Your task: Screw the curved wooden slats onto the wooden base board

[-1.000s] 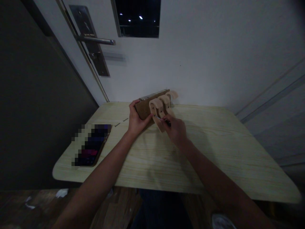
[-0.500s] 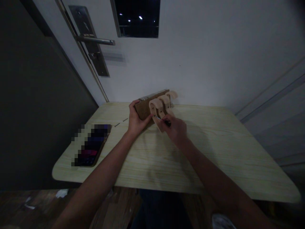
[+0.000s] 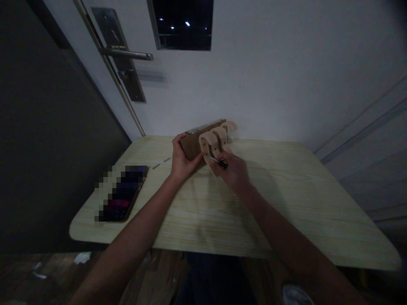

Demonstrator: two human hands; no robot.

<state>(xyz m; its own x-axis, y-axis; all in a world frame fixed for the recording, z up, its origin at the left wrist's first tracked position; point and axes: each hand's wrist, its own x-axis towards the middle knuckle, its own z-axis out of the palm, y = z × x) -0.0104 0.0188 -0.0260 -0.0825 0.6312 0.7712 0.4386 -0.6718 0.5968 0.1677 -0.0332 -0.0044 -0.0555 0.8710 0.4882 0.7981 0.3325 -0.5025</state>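
A brown cardboard box (image 3: 191,146) stands tilted on the table, its left end gripped by my left hand (image 3: 182,160). Several pale wooden hooks (image 3: 208,139) with small dark holes lie against the box's front, curved ends up. My left thumb presses at the nearest hook's edge. In my right hand (image 3: 234,170) is a small screwdriver (image 3: 221,163) with a dark handle, fingers closed around it. Its metal shaft points left, and the tip meets the nearest hook close to my left thumb. Whether a screw sits under the tip is too small to tell.
Two thin screws or nails (image 3: 156,166) lie left of my left hand on the wood-grain table (image 3: 286,203). A phone (image 3: 125,197), partly pixelated, lies at the table's left. Behind the table rises a white door with a metal handle (image 3: 127,54) and a small dark window.
My right hand has turned slightly around the screwdriver, so more of its dark handle shows. The box, the hooks and my left hand have stayed in place.
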